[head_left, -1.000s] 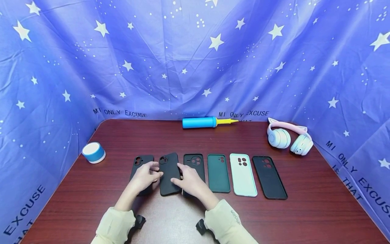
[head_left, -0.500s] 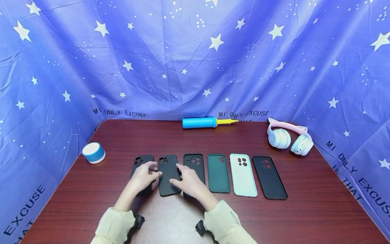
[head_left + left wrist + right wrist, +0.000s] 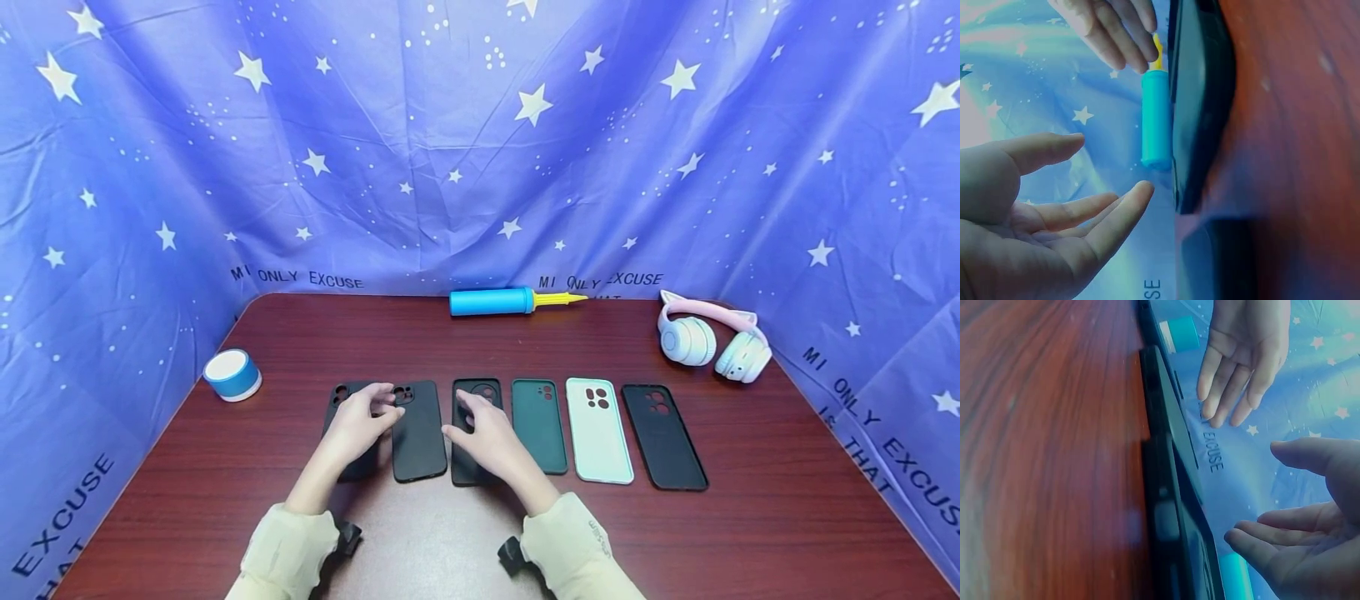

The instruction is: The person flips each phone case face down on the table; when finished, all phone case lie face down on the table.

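Note:
Several phone cases lie in a row across the table. My left hand point(image 3: 360, 429) hovers over the leftmost black phone case point(image 3: 366, 467), fingertips overlapping the left edge of the second black phone case point(image 3: 420, 450). Over the third black phone case point(image 3: 465, 475), which has a round camera ring, is my right hand point(image 3: 491, 442). Both hands have spread, slightly bent fingers with nothing between them. In the left wrist view the left hand point(image 3: 1047, 219) is raised off the cases; the right wrist view shows the right hand point(image 3: 1304, 537) likewise apart from them.
To the right lie a dark green phone case point(image 3: 538, 433), a pale mint one point(image 3: 600, 442) and another black one point(image 3: 665, 442). A blue hand pump point(image 3: 491, 302) lies at the back, cat-ear headphones point(image 3: 688, 340) at the back right, a blue-and-white round container point(image 3: 232, 379) at the left.
The second black case has straightened and now lies in line with the row. My right hand has left its right edge and shifted right; my left hand has risen slightly off its left edge.

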### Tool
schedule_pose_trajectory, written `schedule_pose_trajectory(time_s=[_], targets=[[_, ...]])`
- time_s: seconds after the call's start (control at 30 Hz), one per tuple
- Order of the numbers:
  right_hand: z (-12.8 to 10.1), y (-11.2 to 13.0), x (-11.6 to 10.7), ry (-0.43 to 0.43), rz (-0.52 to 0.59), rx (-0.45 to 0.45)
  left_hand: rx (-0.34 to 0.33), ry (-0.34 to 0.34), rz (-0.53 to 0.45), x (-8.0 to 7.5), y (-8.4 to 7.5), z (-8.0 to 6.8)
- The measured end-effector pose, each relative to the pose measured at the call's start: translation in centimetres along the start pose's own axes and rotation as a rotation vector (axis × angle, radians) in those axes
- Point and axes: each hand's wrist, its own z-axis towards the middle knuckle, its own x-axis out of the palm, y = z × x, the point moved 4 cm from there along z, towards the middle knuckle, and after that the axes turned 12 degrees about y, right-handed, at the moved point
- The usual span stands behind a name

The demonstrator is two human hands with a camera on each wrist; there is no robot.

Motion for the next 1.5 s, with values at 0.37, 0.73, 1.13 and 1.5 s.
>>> schedule_pose_trajectory(time_s=[0.37,0.73,1.13,1.5], targets=[[-0.8,-1.8,-1.4,-0.061,-0.007,0.016,0.052,0.001,-0.091,2.5,-2.5,1.3],[-1.0,-2.6,-1.2,-0.045,-0.058,0.080,0.010,0.068,-0.079,5.2,-3.5,2.7],[-0.7,-2.5,-1.2,-0.038,-0.077,0.070,0.014,0.093,-0.060,5.6,-3.9,2.7],[-0.7,-2.4,-2.0,-0.110,-0.088,0.073,0.029,0.122,-0.077,6.3,-4.2,3.0]])
